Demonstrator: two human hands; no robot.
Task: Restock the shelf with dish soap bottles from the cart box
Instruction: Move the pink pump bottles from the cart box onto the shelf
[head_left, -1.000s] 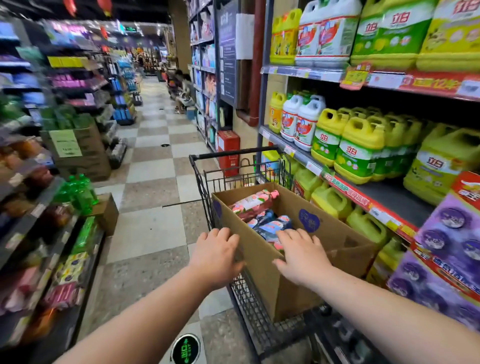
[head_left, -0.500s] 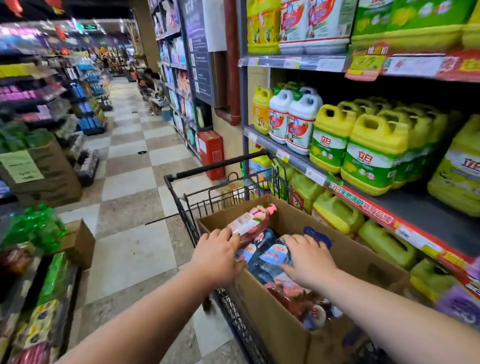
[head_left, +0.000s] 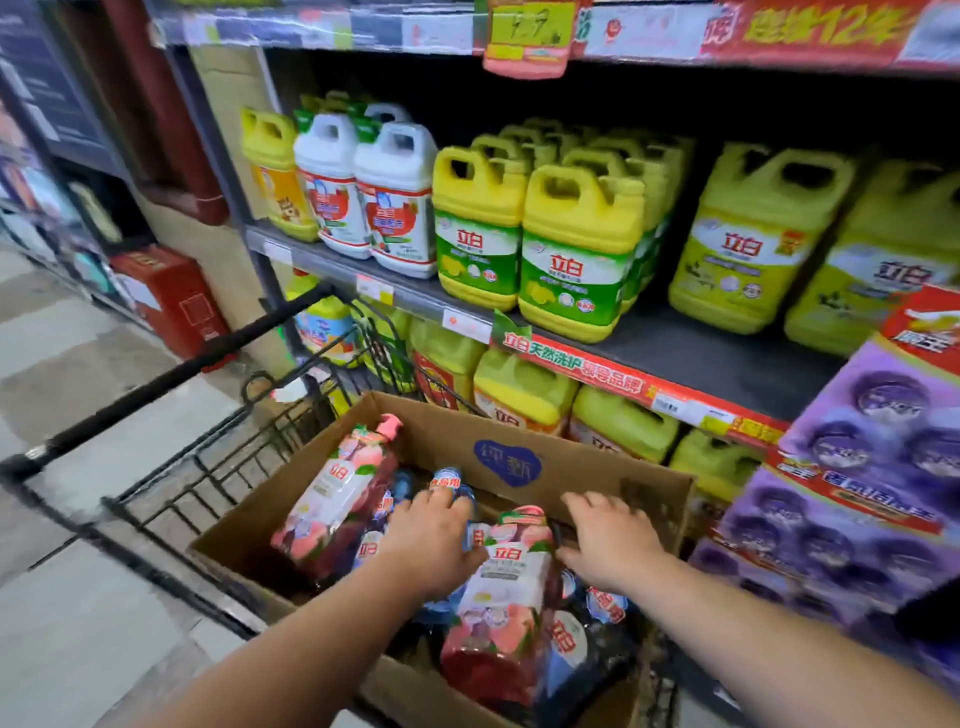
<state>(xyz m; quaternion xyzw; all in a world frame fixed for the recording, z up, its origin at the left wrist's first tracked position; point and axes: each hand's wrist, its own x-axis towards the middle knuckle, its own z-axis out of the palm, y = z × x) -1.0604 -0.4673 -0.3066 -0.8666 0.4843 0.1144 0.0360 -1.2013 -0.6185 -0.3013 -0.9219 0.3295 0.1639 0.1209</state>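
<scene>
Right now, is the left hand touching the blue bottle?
Cannot tell. In the head view the left hand overlaps the blue bottle, but blur hides any contact.

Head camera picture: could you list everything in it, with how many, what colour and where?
Cardboard box: one, brown, in the cart.
Cart: one, black wire, beside the middle shelf.
Pink bottles: two, peach labels, lying in the box.
Blue bottles: several, count unclear, in the box under the left hand.
White jugs: two in front, red labels, middle shelf left.
Yellow jugs: many, green labels, middle shelf centre.
Yellow-green jugs: at least two, middle shelf right.
Lower-shelf jugs: several, yellow, behind the box.
Purple packs: a stack, right edge.
Red box: one, on the floor, left.
Left hand: one, rests on the blue bottles.
Right hand: one, spread, over the box's right side.
</scene>
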